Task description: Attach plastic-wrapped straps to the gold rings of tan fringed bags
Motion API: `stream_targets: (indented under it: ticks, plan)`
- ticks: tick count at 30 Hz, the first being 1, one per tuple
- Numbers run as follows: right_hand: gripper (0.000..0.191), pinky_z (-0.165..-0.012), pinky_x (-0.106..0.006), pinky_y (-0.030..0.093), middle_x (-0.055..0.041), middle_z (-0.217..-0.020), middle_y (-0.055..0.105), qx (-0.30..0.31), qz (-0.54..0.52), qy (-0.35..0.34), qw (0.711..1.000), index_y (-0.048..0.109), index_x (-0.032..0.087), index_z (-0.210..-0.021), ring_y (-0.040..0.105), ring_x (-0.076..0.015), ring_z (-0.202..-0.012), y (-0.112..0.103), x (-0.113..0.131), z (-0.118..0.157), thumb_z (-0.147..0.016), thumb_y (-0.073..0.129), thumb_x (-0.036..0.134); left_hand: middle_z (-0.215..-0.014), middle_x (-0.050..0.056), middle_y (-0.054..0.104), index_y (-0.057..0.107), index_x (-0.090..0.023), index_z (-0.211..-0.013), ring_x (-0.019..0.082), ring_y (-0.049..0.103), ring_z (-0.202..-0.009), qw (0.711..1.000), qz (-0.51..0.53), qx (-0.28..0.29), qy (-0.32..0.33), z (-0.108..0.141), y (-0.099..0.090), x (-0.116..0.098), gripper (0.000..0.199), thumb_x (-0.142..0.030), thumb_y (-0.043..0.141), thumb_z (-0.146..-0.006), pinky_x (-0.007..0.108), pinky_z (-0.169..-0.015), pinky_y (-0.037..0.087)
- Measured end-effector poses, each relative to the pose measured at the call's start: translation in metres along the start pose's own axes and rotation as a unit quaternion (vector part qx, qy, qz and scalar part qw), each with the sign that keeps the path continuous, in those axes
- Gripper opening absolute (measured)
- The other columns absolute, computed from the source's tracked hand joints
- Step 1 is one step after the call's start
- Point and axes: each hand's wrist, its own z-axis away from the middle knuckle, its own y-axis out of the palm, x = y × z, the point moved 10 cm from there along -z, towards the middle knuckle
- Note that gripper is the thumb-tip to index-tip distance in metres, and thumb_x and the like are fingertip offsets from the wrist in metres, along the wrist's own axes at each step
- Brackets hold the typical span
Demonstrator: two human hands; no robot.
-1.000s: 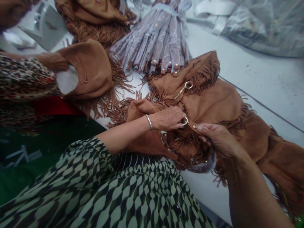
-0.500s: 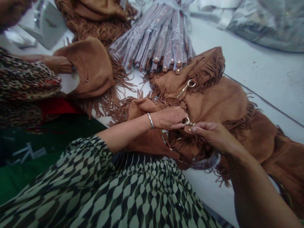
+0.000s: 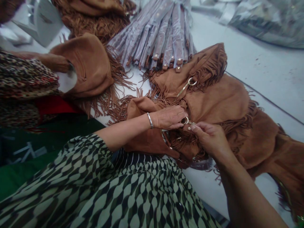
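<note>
Holding the gold ring (image 3: 187, 120) with the left hand (image 3: 168, 117) and pinching the studded strap end (image 3: 186, 127) with the right hand (image 3: 210, 134), lengthwise between both hands, just beside the ring.

The left hand (image 3: 169, 117) covers part of the metal ring (image 3: 187, 120), and the right hand (image 3: 209, 134) hides most of the strap (image 3: 186, 127) it pinches; whether the clasp (image 3: 192, 123) hooks that ring is too small to tell. The left forearm (image 3: 128, 128) hides the middle of the bag (image 3: 142, 142) beneath. A co-worker's hand (image 3: 57, 62) has its fingertips hidden inside another bag (image 3: 95, 69). The top edge cuts off the wrapped bundle (image 3: 163, 30); the right edge cuts the plastic sack (image 3: 273, 27), its contents blurred.
</note>
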Motion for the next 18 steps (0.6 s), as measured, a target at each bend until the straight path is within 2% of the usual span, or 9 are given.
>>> stream_targets:
  ticks: [4,6,8,11,13,15,18]
  plan:
    - [0.028,-0.054,-0.026,0.039,-0.0036,-0.061,0.061,-0.043,0.019,-0.002,0.999,0.067,0.016,-0.070,0.053,-0.0168,-0.059,-0.004,0.002,0.002,-0.080,0.055,0.040,-0.097,0.016,0.058,0.051,-0.008,-0.105,0.025,0.050,-0.094,1.000,0.008,-0.006,0.004,0.000,0.000,-0.001,0.032,-0.034,0.041,-0.090,0.036,-0.083,0.040]
    - [0.026,-0.053,-0.025,0.039,-0.0027,-0.059,0.060,-0.049,-0.016,0.012,0.999,0.066,0.016,-0.067,0.052,-0.0159,-0.057,-0.005,-0.002,0.001,-0.078,0.057,0.039,-0.096,0.016,0.058,0.052,-0.009,-0.104,0.024,0.051,-0.093,1.000,0.011,-0.007,0.010,0.000,-0.001,-0.003,0.029,-0.032,0.042,-0.090,0.036,-0.083,0.040]
    - [0.023,-0.052,-0.025,0.040,-0.0023,-0.060,0.061,-0.036,-0.093,0.038,0.994,0.065,0.017,-0.065,0.053,-0.0154,-0.057,-0.002,-0.008,-0.001,-0.075,0.061,0.038,-0.094,0.015,0.059,0.053,-0.009,-0.103,0.024,0.051,-0.091,1.000,0.014,-0.008,0.015,0.001,-0.002,-0.007,0.027,-0.029,0.042,-0.089,0.036,-0.083,0.041]
    - [0.021,-0.052,-0.024,0.042,-0.0020,-0.062,0.063,0.004,-0.232,0.092,0.968,0.063,0.017,-0.063,0.054,-0.0143,-0.056,0.007,-0.017,-0.005,-0.067,0.070,0.036,-0.092,0.014,0.059,0.053,-0.008,-0.101,0.023,0.051,-0.088,1.000,0.019,-0.018,0.015,0.002,-0.005,-0.010,0.026,-0.027,0.042,-0.088,0.035,-0.083,0.041]
    - [0.024,-0.050,-0.023,0.042,-0.0018,-0.060,0.063,0.042,-0.287,0.127,0.949,0.062,0.016,-0.060,0.054,-0.0127,-0.054,0.013,-0.019,-0.009,-0.059,0.076,0.036,-0.093,0.015,0.059,0.053,-0.009,-0.102,0.024,0.050,-0.088,0.999,0.024,-0.016,0.019,0.003,-0.005,-0.012,0.026,-0.028,0.043,-0.088,0.036,-0.083,0.042]
    - [0.027,-0.044,-0.020,0.038,-0.0011,-0.055,0.060,0.084,-0.296,0.148,0.940,0.061,0.015,-0.056,0.050,-0.0100,-0.048,0.018,-0.019,-0.015,-0.053,0.079,0.035,-0.094,0.015,0.059,0.053,-0.010,-0.102,0.024,0.050,-0.089,0.999,0.030,-0.001,0.025,0.003,-0.002,-0.014,0.026,-0.029,0.043,-0.087,0.036,-0.083,0.042]
    - [0.028,-0.033,-0.018,0.021,0.0029,-0.042,0.047,0.142,-0.270,0.172,0.937,0.061,0.015,-0.055,0.034,-0.0048,-0.035,0.021,-0.018,-0.023,-0.051,0.080,0.035,-0.095,0.014,0.059,0.052,-0.010,-0.103,0.023,0.051,-0.090,0.999,0.029,0.019,0.013,0.004,0.000,-0.014,0.025,-0.026,0.043,-0.087,0.035,-0.084,0.041]
